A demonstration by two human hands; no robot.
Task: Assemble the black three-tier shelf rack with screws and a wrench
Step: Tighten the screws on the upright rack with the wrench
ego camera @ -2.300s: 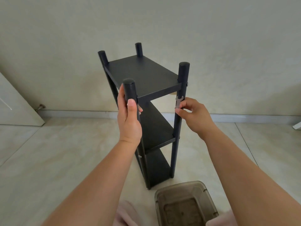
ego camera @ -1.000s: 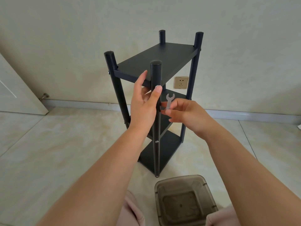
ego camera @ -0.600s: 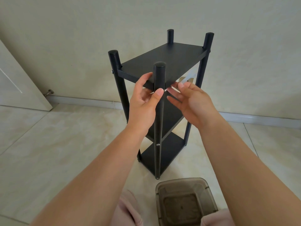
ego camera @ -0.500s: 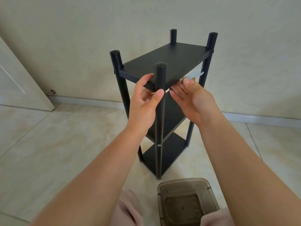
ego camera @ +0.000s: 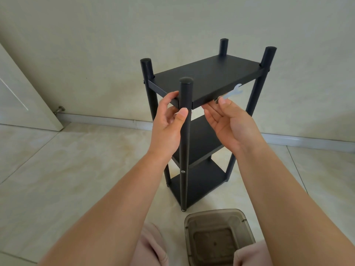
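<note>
now, from the head camera looking forward and down: a black three-tier shelf rack [ego camera: 206,79] stands upright on a pale tiled floor [ego camera: 76,169], close to a light wall [ego camera: 134,35]. the left hand [ego camera: 169,127] wraps around the nearest post [ego camera: 185,141] just under the top shelf, thumb on the front of the post and fingers curled behind it. the right hand [ego camera: 230,123] is to the right of that post, palm turned up, pinching one end of a small silver wrench [ego camera: 231,93] between thumb and fingertips. the wrench angles up and to the right, its open end lying against the front edge of the top shelf. a small silver screw head [ego camera: 183,171] shows lower on the held post. a smoky translucent plastic bin [ego camera: 219,237] sits on the floor near the rack's foot, between the person's knees. a white door [ego camera: 19,96] is at the left edge.
</note>
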